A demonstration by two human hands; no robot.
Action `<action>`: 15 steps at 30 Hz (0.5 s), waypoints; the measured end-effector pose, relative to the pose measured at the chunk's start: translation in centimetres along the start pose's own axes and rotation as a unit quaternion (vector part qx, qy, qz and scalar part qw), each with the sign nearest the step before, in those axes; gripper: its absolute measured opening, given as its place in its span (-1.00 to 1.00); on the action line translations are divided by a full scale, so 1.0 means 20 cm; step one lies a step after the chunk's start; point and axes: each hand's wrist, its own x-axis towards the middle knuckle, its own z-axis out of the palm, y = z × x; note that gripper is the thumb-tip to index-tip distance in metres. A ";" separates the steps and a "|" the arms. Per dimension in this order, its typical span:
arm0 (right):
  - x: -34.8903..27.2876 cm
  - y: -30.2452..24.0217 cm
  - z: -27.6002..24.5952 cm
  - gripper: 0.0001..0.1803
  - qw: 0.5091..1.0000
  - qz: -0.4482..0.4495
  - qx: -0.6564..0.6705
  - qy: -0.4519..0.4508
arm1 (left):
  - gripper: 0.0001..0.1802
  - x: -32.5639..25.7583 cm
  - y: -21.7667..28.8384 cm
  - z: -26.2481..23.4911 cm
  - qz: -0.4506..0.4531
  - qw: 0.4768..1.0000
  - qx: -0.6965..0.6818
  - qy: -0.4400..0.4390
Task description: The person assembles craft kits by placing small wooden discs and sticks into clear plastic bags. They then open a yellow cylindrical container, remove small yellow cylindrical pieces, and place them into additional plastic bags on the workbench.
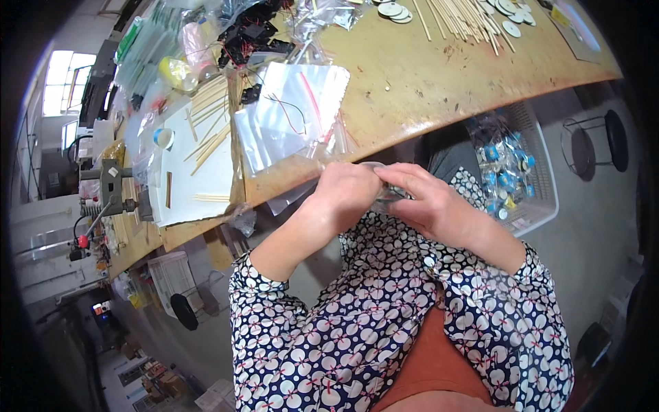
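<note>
My left hand and my right hand meet in front of my body, just off the table's near edge. Both are closed, fingers bent and thumbs close together. Between them is a clear, shiny plastic bag, mostly covered by my fingers; what it contains, if anything, cannot be made out. On the table beyond my left hand lie flat clear zip bags with a red stripe, and a small black part with thin wires rests by them.
Right of my hands, below the table edge, a white plastic crate holds several clear bags with blue-rimmed items. Wooden sticks and round discs lie at the far side. A white board with sticks and a drill-like machine stand left.
</note>
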 end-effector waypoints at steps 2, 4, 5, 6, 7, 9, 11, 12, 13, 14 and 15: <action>-0.04 0.01 -0.02 -0.82 1.000 0.018 -0.012 -0.007 | -0.69 0.04 0.04 -0.11 0.006 0.997 -0.028 -0.079; -0.05 0.04 -0.03 -0.82 0.998 0.032 -0.034 0.038 | -0.76 0.00 -0.07 -0.33 0.073 0.965 -0.251 -0.017; -0.09 0.07 -0.06 -0.82 0.996 0.047 -0.058 0.051 | -0.75 0.01 -0.07 -0.47 -0.097 0.932 -0.350 -0.015; -0.13 0.09 -0.09 -0.83 0.994 0.056 -0.078 0.051 | -0.76 0.03 -0.17 -0.46 -0.122 0.957 -0.182 0.188; -0.15 0.08 -0.10 -0.83 0.993 0.065 -0.087 0.048 | -0.68 0.08 -0.33 -0.49 -0.087 0.927 -0.113 0.346; -0.18 0.08 -0.10 -0.84 0.991 0.081 -0.096 0.041 | -0.48 0.10 -0.58 -0.57 -0.114 0.875 0.221 0.416; -0.20 0.08 -0.10 -0.86 0.991 0.079 -0.097 0.042 | -0.61 0.08 -0.90 -0.55 -0.220 0.888 0.197 0.353; -0.20 0.07 -0.11 -0.86 0.992 0.081 -0.090 0.044 | -0.67 0.05 -0.97 -0.55 -0.244 0.884 0.178 0.357; -0.21 0.07 -0.12 -0.87 0.990 0.091 -0.091 0.049 | -0.74 0.09 -1.02 -0.55 -0.258 0.883 0.154 0.361; -0.22 0.08 -0.13 -0.87 0.989 0.094 -0.093 0.059 | -0.82 0.09 -1.06 -0.55 -0.216 0.871 0.056 0.438; -0.22 0.08 -0.14 -0.86 0.989 0.095 -0.090 0.069 | -0.89 0.08 -1.08 -0.56 -0.175 0.845 -0.041 0.504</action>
